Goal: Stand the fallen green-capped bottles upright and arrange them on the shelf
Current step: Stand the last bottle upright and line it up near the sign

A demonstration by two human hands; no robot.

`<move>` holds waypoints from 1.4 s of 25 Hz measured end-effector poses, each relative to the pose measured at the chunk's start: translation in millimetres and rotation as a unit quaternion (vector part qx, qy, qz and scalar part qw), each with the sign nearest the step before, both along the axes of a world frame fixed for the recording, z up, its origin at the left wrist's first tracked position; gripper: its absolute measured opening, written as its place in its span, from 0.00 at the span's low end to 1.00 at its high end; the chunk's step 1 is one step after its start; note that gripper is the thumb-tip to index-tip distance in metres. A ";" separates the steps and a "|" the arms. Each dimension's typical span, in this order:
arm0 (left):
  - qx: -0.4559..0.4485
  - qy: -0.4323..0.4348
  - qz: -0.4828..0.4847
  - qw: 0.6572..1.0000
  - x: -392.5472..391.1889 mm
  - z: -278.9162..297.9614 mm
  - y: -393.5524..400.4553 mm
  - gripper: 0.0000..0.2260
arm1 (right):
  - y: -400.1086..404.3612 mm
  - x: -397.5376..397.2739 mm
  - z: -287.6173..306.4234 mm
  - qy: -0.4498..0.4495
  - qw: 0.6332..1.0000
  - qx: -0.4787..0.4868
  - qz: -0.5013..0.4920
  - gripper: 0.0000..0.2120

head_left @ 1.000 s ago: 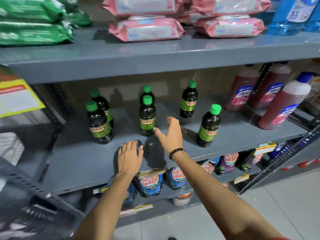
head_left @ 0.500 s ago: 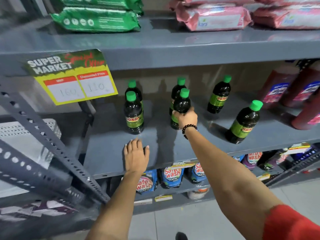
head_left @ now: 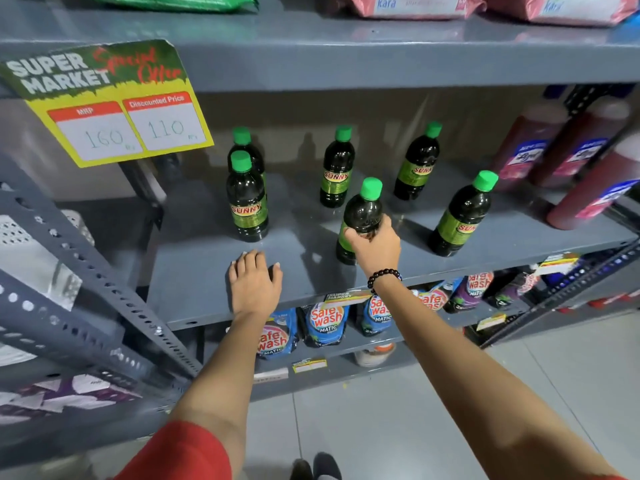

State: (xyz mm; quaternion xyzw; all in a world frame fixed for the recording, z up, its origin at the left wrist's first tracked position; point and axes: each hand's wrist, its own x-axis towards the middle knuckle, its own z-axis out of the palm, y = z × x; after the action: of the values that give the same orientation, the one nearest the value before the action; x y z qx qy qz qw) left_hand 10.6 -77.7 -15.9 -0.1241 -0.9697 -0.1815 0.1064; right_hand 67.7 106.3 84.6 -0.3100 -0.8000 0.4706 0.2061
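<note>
Grey steel shelving fills the view, and the middle shelf [head_left: 207, 292] serves as the landmark for everything below. Above its left end hangs a yellow price sign [head_left: 114, 109]. To the right of that sign, toward the back of the shelf, two green-capped bottles stand one behind the other, the front bottle [head_left: 246, 199] hiding most of the rear one [head_left: 244, 147]. In front of them, at the shelf's front edge, the left hand [head_left: 254, 284] lies flat with fingers spread, palm down on the bare metal, holding nothing. Further right, a third bottle [head_left: 337, 168] stands near the back. Ahead of it, near the front edge, the right hand [head_left: 375, 245] is wrapped around the belly of the held bottle [head_left: 363, 216], fingers closed on the label band; its base looks to be on or just off the shelf, I cannot tell which. Right again stand a back bottle [head_left: 417, 161] and a front bottle [head_left: 462, 216], both apart from the red bottles [head_left: 568, 150] at the shelf's right end.

All six appear upright, so what remains looks like lining them up. These are full, dark, rigid plastic bottles: likely fairly heavy, top-steady once set down, smooth on the shoulder. The labelled waist gives the surest hold; the cap is too narrow for sliding.
</note>
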 end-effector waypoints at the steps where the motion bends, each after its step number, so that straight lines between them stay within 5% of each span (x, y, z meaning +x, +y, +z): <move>1: -0.002 -0.003 -0.002 1.000 0.5 0.4 0.4 0.23 | 0.1 4.6 -0.4 0.002 1.000 -0.002 0.001 0.19; 7: -0.004 0.009 0.002 1.000 -0.9 -3.1 -0.5 0.19 | 3.8 11.0 -4.8 -0.002 0.999 -0.022 0.023 0.26; 10: -0.002 0.014 0.003 1.000 -1.4 -3.8 -0.5 0.19 | -3.8 20.7 -1.7 0.049 0.995 0.082 -0.002 0.36; 14: 0.033 0.027 0.016 0.999 -2.3 -0.6 -0.8 0.14 | -31.5 22.7 6.5 0.173 0.962 0.198 0.077 0.20; 21: 0.038 0.046 0.089 0.994 -14.8 7.7 -53.4 0.15 | -95.1 -45.0 -1.6 0.075 0.963 0.122 0.229 0.25; 29: 0.006 0.002 0.091 0.996 -25.1 -4.5 -83.3 0.18 | -136.8 -122.6 11.9 -0.038 0.982 -0.033 0.181 0.49; 35: 0.011 -0.016 0.084 0.996 -25.8 -1.3 -86.0 0.20 | -138.8 -122.0 17.1 -0.035 0.989 -0.027 0.140 0.30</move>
State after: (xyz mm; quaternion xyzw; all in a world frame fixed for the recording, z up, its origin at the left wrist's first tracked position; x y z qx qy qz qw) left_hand -15.2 -163.7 -17.2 -0.0377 -0.9762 -0.1847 0.1074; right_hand -54.3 -32.5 101.7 -0.2168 -0.8292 0.5051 0.1016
